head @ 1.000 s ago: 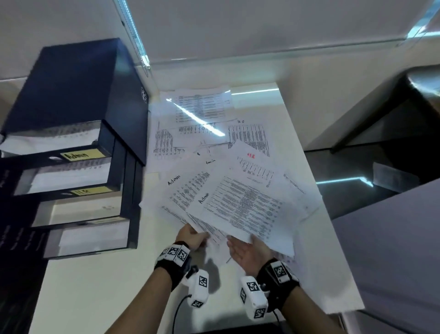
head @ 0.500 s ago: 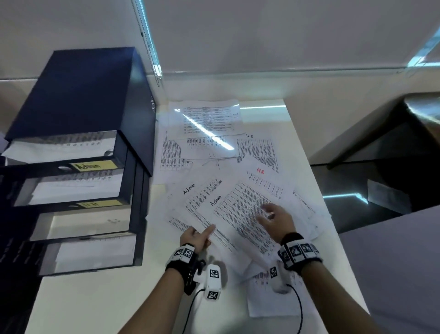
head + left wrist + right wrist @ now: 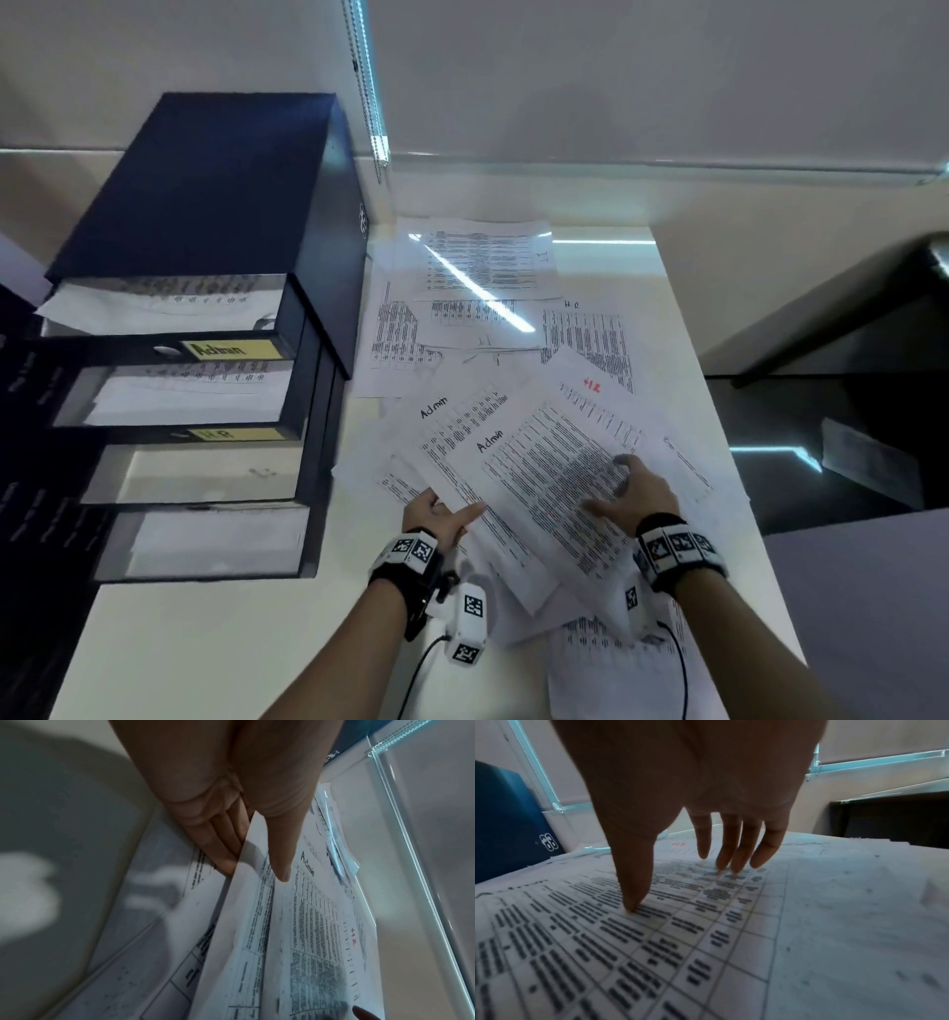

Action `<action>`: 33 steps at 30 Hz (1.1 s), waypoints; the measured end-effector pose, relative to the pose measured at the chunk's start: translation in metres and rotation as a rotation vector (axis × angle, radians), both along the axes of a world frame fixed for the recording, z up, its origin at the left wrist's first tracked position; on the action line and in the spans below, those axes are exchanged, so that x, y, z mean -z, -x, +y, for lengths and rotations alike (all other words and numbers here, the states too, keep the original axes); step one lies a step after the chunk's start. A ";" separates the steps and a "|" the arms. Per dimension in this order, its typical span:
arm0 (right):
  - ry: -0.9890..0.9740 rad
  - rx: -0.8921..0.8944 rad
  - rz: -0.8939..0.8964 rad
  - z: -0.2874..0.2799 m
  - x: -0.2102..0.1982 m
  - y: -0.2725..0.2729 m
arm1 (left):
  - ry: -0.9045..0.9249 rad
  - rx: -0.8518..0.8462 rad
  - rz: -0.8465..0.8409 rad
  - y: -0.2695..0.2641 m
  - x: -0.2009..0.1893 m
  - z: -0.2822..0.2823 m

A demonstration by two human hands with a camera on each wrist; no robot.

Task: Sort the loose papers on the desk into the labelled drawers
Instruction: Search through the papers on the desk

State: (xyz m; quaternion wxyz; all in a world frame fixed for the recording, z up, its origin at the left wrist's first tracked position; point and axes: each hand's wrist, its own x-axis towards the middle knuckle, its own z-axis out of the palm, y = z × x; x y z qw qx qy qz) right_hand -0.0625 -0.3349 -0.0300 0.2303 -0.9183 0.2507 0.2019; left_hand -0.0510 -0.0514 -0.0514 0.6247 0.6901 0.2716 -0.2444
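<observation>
Papers [image 3: 518, 329] lie fanned across the desk [image 3: 215, 642], just right of the drawers [image 3: 195, 401], whose labels read Admin [image 3: 232, 349] and HR [image 3: 218, 435] (the lower two fronts show no label I can read). Two overlapping Admin sheets [image 3: 518, 478] sit on top of the heap nearest the person, long axis running from near-right to far-left, toward the drawers. The left hand [image 3: 436, 516] pinches their near-left edge: in the left wrist view the thumb [image 3: 280, 850] lies on top and the fingers [image 3: 221, 845] are tucked beneath. The right hand [image 3: 634, 498] rests spread on the upper sheet's right half, fingertips [image 3: 734, 858] and thumb apart and pressing down, gripping nothing. Judging by this, the left hand is nearer the drawers and should carry the sheets leftward to Admin; the right need only lift off first.
</observation>
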 end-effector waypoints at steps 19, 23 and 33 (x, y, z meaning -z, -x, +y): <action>-0.219 -0.187 -0.116 0.021 -0.013 0.025 | -0.028 0.156 -0.020 0.022 -0.010 -0.001; -0.354 -0.068 -0.162 0.029 -0.009 0.034 | -0.020 0.361 0.048 0.058 -0.019 0.020; -0.395 0.070 -0.085 0.052 0.003 0.029 | -0.294 0.292 -0.100 0.034 -0.014 0.022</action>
